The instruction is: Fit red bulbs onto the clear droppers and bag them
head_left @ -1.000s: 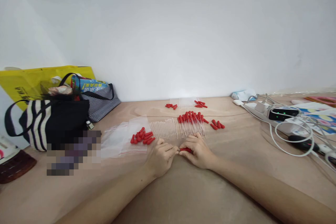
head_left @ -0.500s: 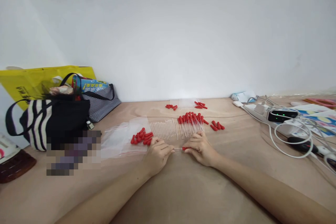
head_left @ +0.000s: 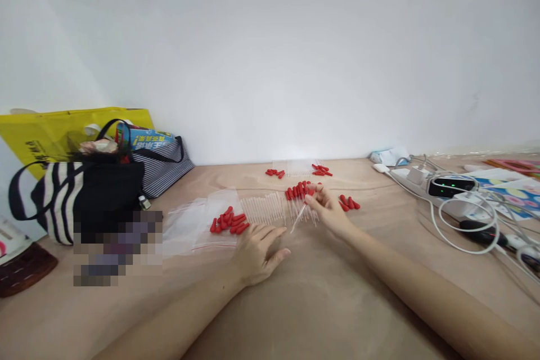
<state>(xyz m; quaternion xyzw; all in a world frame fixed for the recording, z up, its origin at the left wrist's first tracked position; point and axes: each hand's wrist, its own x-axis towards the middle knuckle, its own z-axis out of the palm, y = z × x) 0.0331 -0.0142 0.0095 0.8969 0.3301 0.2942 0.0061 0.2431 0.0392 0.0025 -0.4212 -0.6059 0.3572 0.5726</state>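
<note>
Between the thumb and fingers of my right hand is a dropper, a thin clear tube with a red rubber bulb; its tip slants down to the left. Behind that hand lies a row of red-bulbed droppers, partly covered by my fingers. My left hand is open and holds nothing, thumb apart, low over the table. Just beyond it, bare clear tubes lie side by side. Loose red rubber bulbs are heaped left of the tubes, and a few more bulbs sit right of the droppers.
Clear plastic bags lie at the left, beside a black striped bag. Farther back are more tubes with red bulbs around them. A power strip with tangled white cables is on the right. A white wall rises behind the table.
My left hand has let go of the tube and opened. My right hand has moved up and away with the dropper, toward the row of red-bulbed droppers.
</note>
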